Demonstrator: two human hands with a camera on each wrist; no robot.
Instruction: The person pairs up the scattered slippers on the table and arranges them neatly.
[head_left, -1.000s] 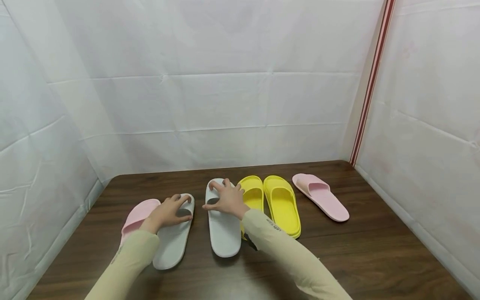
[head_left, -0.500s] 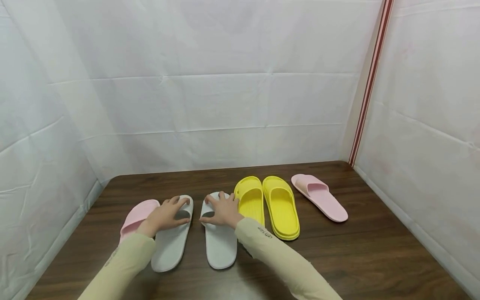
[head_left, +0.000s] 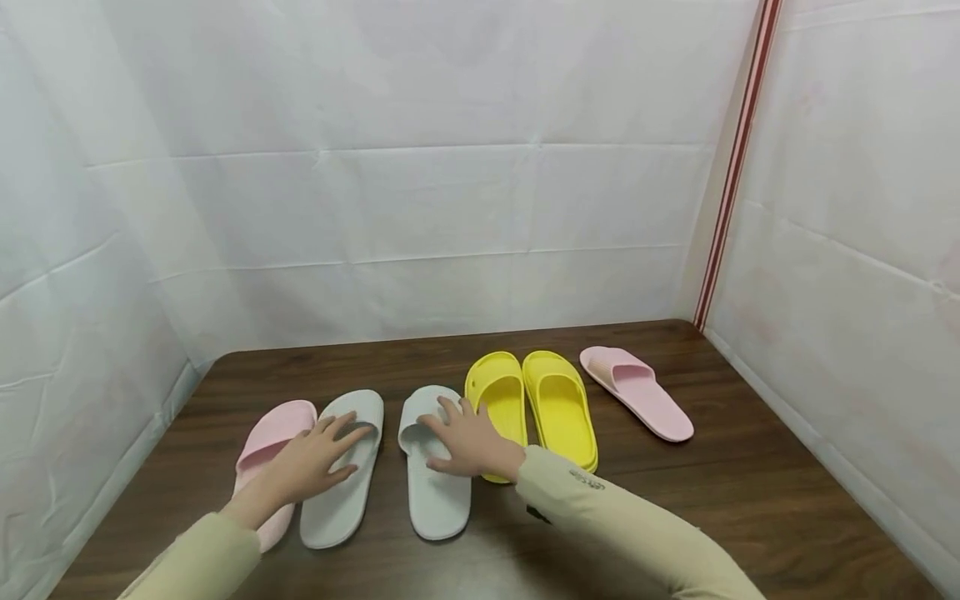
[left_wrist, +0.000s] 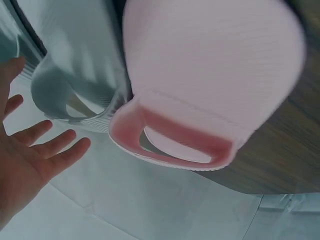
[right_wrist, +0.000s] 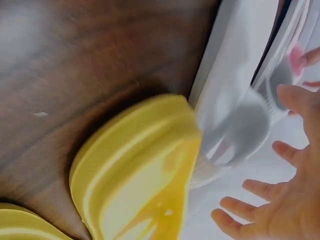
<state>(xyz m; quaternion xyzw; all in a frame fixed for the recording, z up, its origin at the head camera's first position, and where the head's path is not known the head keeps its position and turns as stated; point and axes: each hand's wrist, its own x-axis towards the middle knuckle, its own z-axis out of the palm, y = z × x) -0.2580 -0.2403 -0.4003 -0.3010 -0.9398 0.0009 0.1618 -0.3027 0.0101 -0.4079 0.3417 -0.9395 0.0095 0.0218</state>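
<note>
Two white slide slippers lie side by side on the wooden table with a narrow gap between them. Over the left white slipper hovers my left hand, fingers spread and holding nothing; its wrist overlaps the left pink slipper. My right hand is above the right white slipper, fingers spread, covering part of its strap. In the left wrist view the left hand has straight fingers apart from the slippers. The right wrist view shows the right hand with fingers extended beside the white slipper.
A pair of yellow slippers stands right of the white ones. Farther right, another pink slipper lies at an angle. The dark wooden table is bordered by white sheeting at the back and sides.
The right white slipper has come toward me and slightly left, level with the left one. Both hands have let go of the white slippers and spread their fingers; the left hand has drawn back.
</note>
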